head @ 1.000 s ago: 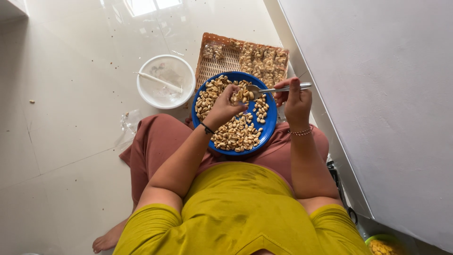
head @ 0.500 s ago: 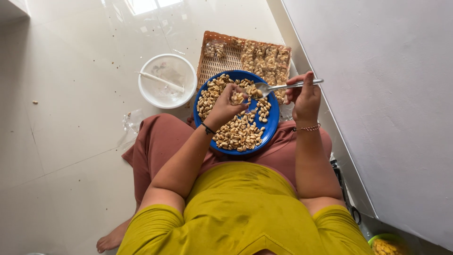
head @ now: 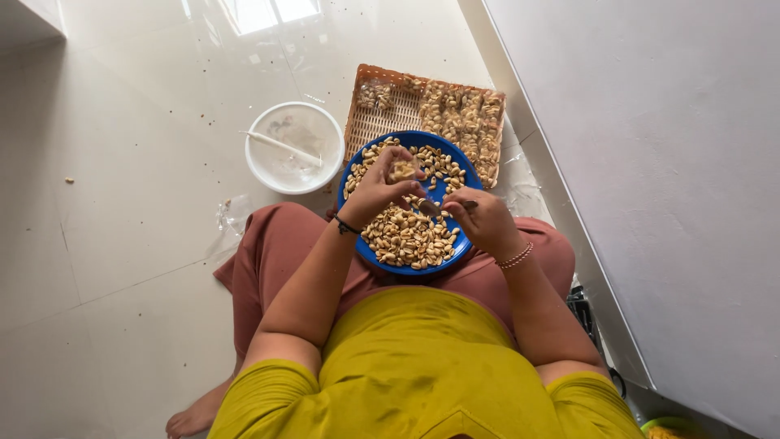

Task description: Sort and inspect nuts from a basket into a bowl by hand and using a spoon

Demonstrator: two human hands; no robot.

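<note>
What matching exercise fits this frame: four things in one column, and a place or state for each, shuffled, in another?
Things:
1. blue plate
2. white bowl
3. woven tray
4. left hand

Places or states:
A. on the floor beyond the plate, by the wall
B. holds a pale nut over the plate
C. on the lap, full of nuts
D. on the floor, with a white utensil lying in it

Pairs: 1-C, 2-D, 3-A, 4-B

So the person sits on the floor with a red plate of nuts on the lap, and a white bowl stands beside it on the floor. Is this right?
Not quite: the plate is blue, not red, as the head view shows. The rest holds: it lies on the lap, full of nuts, and the white bowl stands beside it on the floor.
</note>
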